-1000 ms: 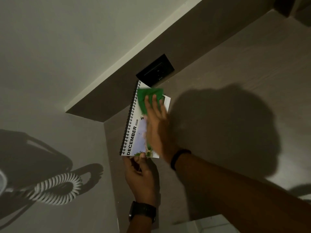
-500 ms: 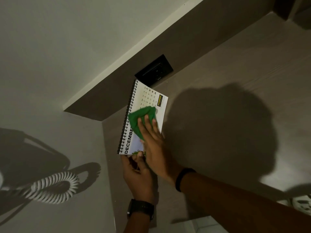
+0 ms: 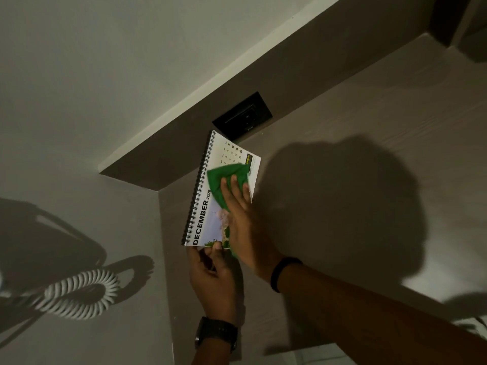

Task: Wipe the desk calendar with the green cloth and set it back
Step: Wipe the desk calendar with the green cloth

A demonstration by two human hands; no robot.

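Note:
A spiral-bound desk calendar (image 3: pixel 204 206) showing "DECEMBER 2026" is held up over the desk corner. My left hand (image 3: pixel 214 277) grips its near bottom edge, thumb on the page. My right hand (image 3: pixel 242 219) lies flat on the page and presses a green cloth (image 3: pixel 220 184) against the calendar's middle, just below the date grid. Part of the picture on the page is hidden under my right hand.
A black wall socket (image 3: pixel 242 115) sits in the dark back panel just beyond the calendar. A white coiled phone cord (image 3: pixel 79 293) hangs on the left wall. The wooden desk surface (image 3: pixel 382 101) stretches to the right, with a large shadow on it.
My right hand pulled the cloth from the calendar's far end toward me, then pushed it back up to the middle. My left hand kept holding the bottom edge.

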